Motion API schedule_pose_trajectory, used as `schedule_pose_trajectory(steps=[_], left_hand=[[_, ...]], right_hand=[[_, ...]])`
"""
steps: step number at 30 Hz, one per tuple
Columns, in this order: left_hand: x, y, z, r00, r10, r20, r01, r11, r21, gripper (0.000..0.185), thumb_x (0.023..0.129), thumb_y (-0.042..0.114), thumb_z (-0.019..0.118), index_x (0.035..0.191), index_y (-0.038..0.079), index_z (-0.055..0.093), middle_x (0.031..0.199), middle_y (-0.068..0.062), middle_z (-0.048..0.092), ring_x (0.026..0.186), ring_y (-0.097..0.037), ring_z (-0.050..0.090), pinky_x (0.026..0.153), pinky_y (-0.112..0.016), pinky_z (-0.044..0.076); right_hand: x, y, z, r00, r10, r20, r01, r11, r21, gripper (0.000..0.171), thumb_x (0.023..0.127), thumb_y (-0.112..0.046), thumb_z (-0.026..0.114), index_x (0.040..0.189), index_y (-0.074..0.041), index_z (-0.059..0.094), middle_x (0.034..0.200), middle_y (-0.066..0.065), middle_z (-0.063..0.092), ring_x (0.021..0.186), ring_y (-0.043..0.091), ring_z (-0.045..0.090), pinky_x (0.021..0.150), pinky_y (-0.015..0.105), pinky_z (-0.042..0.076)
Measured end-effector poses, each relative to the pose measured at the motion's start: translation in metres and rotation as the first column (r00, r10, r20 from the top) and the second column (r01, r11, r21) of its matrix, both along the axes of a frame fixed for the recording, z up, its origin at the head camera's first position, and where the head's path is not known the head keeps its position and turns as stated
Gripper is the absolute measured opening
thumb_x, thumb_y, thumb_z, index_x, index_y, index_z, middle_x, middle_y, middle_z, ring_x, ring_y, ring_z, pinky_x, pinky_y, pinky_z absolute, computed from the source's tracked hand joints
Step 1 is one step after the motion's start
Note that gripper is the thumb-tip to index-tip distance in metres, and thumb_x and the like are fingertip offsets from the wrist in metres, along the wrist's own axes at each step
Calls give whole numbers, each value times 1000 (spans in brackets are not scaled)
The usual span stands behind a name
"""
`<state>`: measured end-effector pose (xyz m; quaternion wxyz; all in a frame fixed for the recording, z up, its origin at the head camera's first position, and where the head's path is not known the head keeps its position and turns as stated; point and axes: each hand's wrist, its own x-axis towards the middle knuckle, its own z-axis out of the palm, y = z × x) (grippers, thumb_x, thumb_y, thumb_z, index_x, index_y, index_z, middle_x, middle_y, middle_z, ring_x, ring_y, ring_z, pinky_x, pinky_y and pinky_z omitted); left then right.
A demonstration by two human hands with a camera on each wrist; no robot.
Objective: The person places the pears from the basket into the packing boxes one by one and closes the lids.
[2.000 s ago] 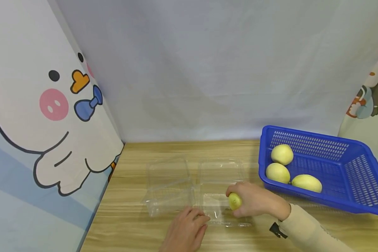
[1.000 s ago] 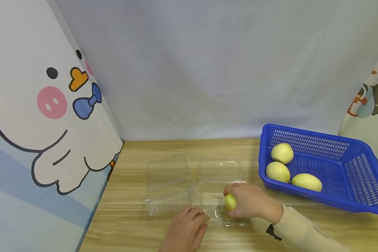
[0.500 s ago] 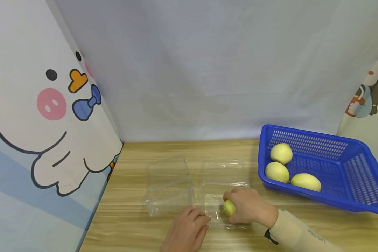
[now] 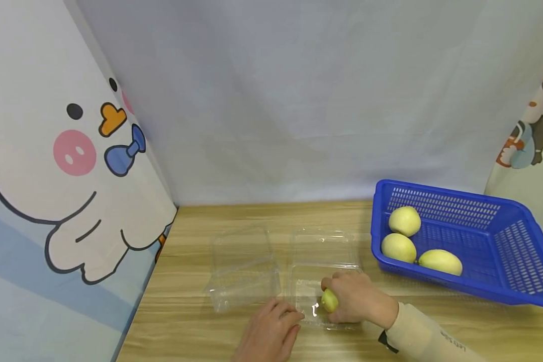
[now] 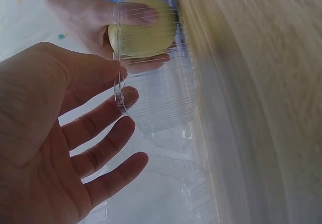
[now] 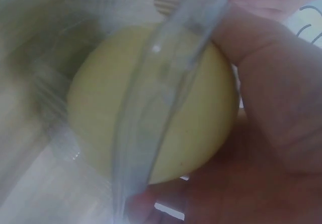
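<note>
right hand (image 4: 359, 301) – grips pear (image 4: 329, 300) in clear box (image 4: 323, 274); left hand (image 4: 271, 332) – flat, fingers straight

The right hand (image 4: 359, 300) covers most of the pear (image 4: 329, 300) in the head view, the frame's lower edge cuts off the left hand (image 4: 267, 334) at the wrist, and the right wrist view blurs the box (image 6: 151, 133) rim and desk.

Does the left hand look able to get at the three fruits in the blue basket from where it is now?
Probably not easily: the left hand rests at the clear container, and the right hand and forearm lie between it and the blue basket.
</note>
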<state>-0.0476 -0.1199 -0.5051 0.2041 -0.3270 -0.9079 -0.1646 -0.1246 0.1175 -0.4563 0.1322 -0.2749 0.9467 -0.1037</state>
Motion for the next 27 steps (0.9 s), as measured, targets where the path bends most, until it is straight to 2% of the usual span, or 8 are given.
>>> schedule_pose_trajectory(steps=[7, 17, 24, 27], left_hand=[[0, 0, 0, 1000, -7, 24, 7, 1000, 3, 13, 88, 18, 84, 101, 20, 82, 99, 9, 75, 94, -9, 66, 82, -24, 57], [0, -1, -1, 1000, -17, 5, 17, 1000, 0, 14, 87, 19, 85, 100, 20, 81, 98, 9, 74, 93, -8, 66, 82, -23, 56], [-1, -1, -2, 1000, -16, 0, 16, 1000, 6, 15, 86, 19, 86, 100, 20, 82, 99, 8, 75, 93, -9, 67, 82, -23, 57], [-1, -1, -2, 1000, -14, 0, 14, 1000, 3, 15, 87, 18, 86, 101, 20, 82, 99, 8, 75, 94, -9, 67, 82, -23, 57]], right_hand=[[0, 1, 1, 1000, 0, 18, 0, 1000, -15, 52, 66, -37, 94, 111, -18, 74, 92, -5, 66, 81, 17, 60, 65, 41, 50], [0, 2, 6, 999, 6, 42, -5, 1000, -22, 59, 66, -42, 94, 115, -17, 74, 94, -6, 66, 82, 14, 60, 66, 39, 51], [-2, 2, 15, 998, -4, 69, 6, 999, -32, 66, 66, -44, 96, 120, -14, 73, 105, 1, 73, 92, 24, 68, 75, 51, 58], [-2, 3, 19, 998, -7, 63, 10, 999, -36, 66, 65, -45, 96, 120, -15, 73, 106, 2, 74, 94, 26, 70, 77, 53, 59]])
